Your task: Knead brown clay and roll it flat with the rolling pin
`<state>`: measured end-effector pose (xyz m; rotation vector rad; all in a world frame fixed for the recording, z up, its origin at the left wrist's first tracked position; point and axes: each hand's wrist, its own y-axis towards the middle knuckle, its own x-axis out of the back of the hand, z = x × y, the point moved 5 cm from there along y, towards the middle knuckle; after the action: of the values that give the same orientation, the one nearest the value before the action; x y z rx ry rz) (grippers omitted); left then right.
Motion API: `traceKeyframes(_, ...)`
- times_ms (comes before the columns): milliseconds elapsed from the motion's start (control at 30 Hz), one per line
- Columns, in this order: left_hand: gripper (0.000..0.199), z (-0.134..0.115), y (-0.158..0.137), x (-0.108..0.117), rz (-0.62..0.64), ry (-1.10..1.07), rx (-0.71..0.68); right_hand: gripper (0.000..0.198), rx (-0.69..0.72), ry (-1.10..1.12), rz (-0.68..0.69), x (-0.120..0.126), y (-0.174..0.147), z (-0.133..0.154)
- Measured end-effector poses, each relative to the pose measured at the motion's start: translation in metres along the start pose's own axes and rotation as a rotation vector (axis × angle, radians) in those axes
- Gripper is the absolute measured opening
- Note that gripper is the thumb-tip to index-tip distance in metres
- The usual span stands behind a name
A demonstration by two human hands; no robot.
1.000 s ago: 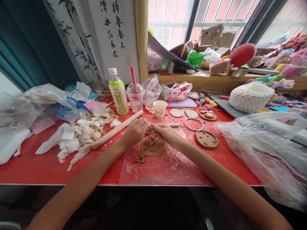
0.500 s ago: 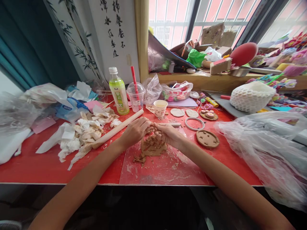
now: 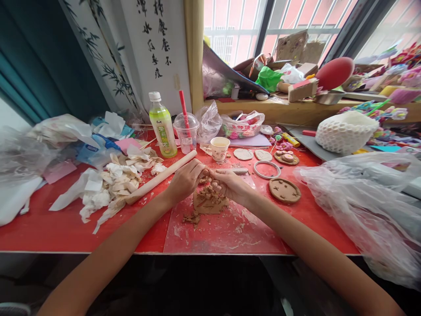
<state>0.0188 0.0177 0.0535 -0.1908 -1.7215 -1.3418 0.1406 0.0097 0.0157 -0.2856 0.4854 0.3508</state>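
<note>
Brown clay, pressed into a flat, roughly rectangular slab (image 3: 212, 208), lies on a clear, smeared plastic sheet (image 3: 217, 243) over the glossy red tabletop (image 3: 131, 237), with coarse, ragged crumbs (image 3: 209, 194) heaped on its far part and a rough lump of brown clay (image 3: 192, 218) near its left corner. Just above the slab, the left hand (image 3: 188, 179) is curled, its fingers bent inward; the right hand (image 3: 232, 183) meets it, thumb extended and fingers folded beneath. Fingertips nearly hide the space between, so I cannot tell whether either hand pinches anything.

Left of the hands, a smooth, pale wooden rolling pin (image 3: 164, 176) slants toward crumpled cream-and-white tissue paper (image 3: 110, 186). Beyond the hands stands a tapered white paper cup (image 3: 220, 151). Rightward lie a thin, pale grey ring (image 3: 255, 171), a rimmed round brown clay disc (image 3: 284, 191), and a wrinkled, translucent plastic bag (image 3: 362, 197).
</note>
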Motion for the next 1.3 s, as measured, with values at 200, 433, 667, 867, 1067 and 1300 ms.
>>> traceKeyframes(200, 0.017, -0.004, 0.001, 0.001, 0.014, -0.030, -0.022, 0.012, 0.081, -0.055, -0.038, -0.001, -0.002, 0.003)
traceKeyframes(433, 0.014, -0.005, 0.001, 0.002, -0.001, -0.048, -0.020, 0.020, 0.118, -0.126, -0.032, 0.001, 0.001, -0.002)
traceKeyframes(667, 0.013, -0.005, 0.001, 0.004, -0.030, -0.124, -0.022, 0.024, 0.118, -0.168, -0.025, 0.000, -0.001, -0.003)
traceKeyframes(867, 0.012, 0.009, 0.000, -0.002, 0.014, -0.161, 0.127, 0.031, 0.218, -0.347, -0.153, 0.009, -0.001, 0.009)
traceKeyframes(1067, 0.020, 0.021, -0.002, -0.014, 0.233, -0.068, 0.171, 0.033, 0.221, -0.399, -0.284, 0.030, 0.003, 0.015)
traceKeyframes(1300, 0.019, 0.024, -0.004, -0.025, 0.439, 0.010, 0.123, 0.034, 0.224, -0.451, -0.281, 0.033, 0.007, 0.014)
